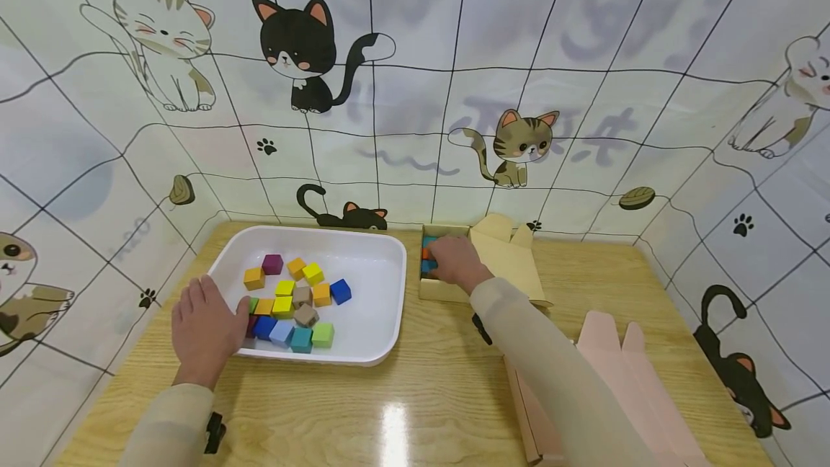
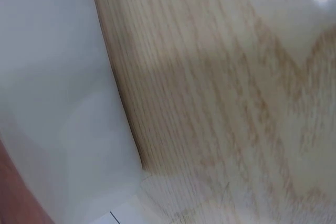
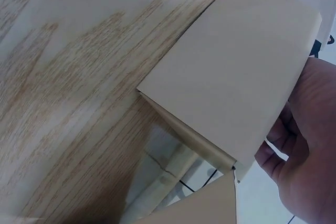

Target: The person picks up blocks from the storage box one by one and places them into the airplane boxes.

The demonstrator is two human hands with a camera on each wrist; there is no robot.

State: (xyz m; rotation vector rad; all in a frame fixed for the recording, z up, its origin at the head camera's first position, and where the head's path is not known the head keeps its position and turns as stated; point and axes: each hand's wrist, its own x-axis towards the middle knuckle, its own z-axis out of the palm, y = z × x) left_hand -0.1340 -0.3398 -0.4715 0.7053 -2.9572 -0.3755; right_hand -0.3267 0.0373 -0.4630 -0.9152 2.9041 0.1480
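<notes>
A white tray on the left of the table holds several coloured wooden cubes. My left hand rests at the tray's left rim, its fingers straight and the thumb over the edge. In the left wrist view the tray's outer wall stands on the wood. My right hand reaches into a small open cream cardboard box, its fingers curled beside blue and orange cubes. In the right wrist view the box wall hides the fingertips, so whether they pinch a cube is unclear.
The cream box's lid lies folded back to its right. A pink cardboard box stands open at the front right, partly under my right sleeve. A cat-printed sheet hangs behind and around the wooden table.
</notes>
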